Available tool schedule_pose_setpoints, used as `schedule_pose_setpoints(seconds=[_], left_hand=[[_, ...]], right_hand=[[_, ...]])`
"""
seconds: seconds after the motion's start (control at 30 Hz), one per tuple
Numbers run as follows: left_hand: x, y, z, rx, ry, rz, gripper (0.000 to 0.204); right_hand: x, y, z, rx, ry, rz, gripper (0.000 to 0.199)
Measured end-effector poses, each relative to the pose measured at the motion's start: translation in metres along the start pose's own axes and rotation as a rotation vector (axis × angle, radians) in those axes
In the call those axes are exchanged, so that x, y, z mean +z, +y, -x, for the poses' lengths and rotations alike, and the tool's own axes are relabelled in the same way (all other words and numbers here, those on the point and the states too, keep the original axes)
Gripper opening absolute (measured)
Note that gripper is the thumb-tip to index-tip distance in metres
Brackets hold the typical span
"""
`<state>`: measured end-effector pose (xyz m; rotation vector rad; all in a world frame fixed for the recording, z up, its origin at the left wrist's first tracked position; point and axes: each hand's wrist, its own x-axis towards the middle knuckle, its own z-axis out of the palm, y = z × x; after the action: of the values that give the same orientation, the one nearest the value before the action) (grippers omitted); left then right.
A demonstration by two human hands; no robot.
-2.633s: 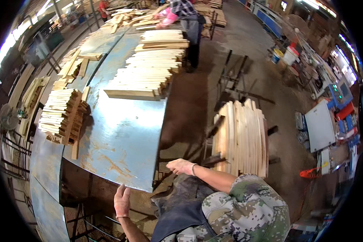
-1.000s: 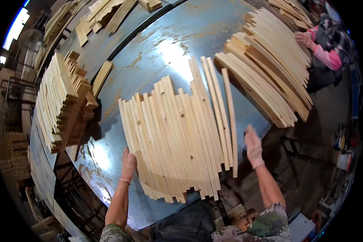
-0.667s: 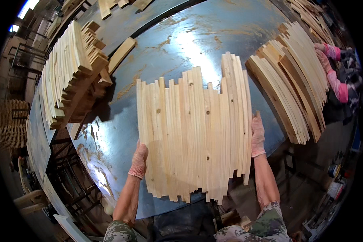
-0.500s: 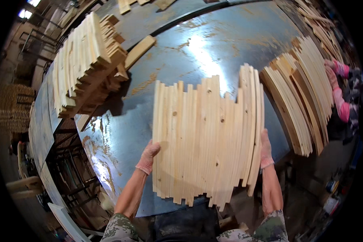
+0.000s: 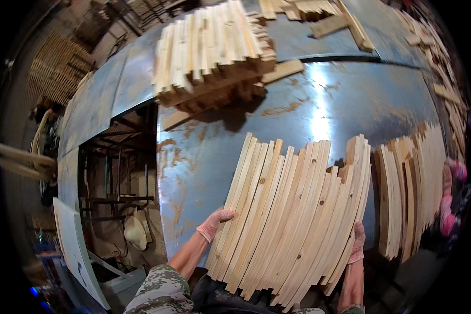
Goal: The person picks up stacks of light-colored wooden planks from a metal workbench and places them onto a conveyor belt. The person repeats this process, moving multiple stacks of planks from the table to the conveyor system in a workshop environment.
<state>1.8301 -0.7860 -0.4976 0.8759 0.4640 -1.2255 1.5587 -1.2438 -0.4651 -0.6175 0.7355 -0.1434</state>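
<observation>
Between my two gloved hands is a wide row of narrow, pale wooden strips (image 5: 293, 214), squeezed together side by side with uneven ends. My left hand (image 5: 217, 222), in a pink knit glove, presses its left edge, thumb on top. My right hand (image 5: 357, 242) grips the right edge, its fingers mostly hidden behind the wood. Some gaps show between the strips at the upper left. Beneath the row lies a metal tabletop (image 5: 193, 183) dusted with sawdust; whether the strips touch it I cannot tell.
A tall stack of strips (image 5: 209, 47) stands at the far left on a board. Right of my bundle lies another row of strips (image 5: 408, 188), with a co-worker's pink-gloved hands (image 5: 447, 193) at its right side. Wood scraps (image 5: 329, 23) lie at the back. A dark opening (image 5: 118, 162) breaks the tabletop's left side.
My view has swung left, so everything sits further right and lower in the picture. The strips in my hands have tilted and fanned slightly apart at the top left. Both hands keep their hold.
</observation>
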Motion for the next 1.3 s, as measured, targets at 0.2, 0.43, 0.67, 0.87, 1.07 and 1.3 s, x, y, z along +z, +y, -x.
schedule_pose_setpoints(seconds=[0.2, 0.43, 0.67, 0.87, 1.07, 1.3], left_hand=[[-0.057, -0.012, 0.177, 0.372, -0.103, -0.034, 0.068], [-0.223, -0.04, 0.387, 0.729, -0.195, 0.16, 0.087], [-0.45, -0.12, 0.582, 1.027, 0.195, 0.307, 0.109], [-0.467, -0.216, 0.753, 1.234, 0.467, 0.531, 0.086], [-0.477, -0.287, 0.901, 1.301, 0.773, 0.692, 0.066], [-0.603, -0.339, 0.991, 1.47, 0.816, 0.85, 0.046]], right_hand=[[0.154, 0.023, 0.083, 0.064, -0.237, 0.145, 0.091], [0.29, 0.113, 0.173, -0.287, -0.2, 0.547, 0.083], [0.579, 0.351, 0.271, 0.065, -0.734, 0.531, 0.062], [0.693, 0.519, 0.211, 0.334, -1.012, 0.782, 0.067], [0.812, 0.731, 0.311, 0.723, -1.251, 0.682, 0.065], [0.917, 0.942, 0.387, 0.862, -1.427, 0.841, 0.069]])
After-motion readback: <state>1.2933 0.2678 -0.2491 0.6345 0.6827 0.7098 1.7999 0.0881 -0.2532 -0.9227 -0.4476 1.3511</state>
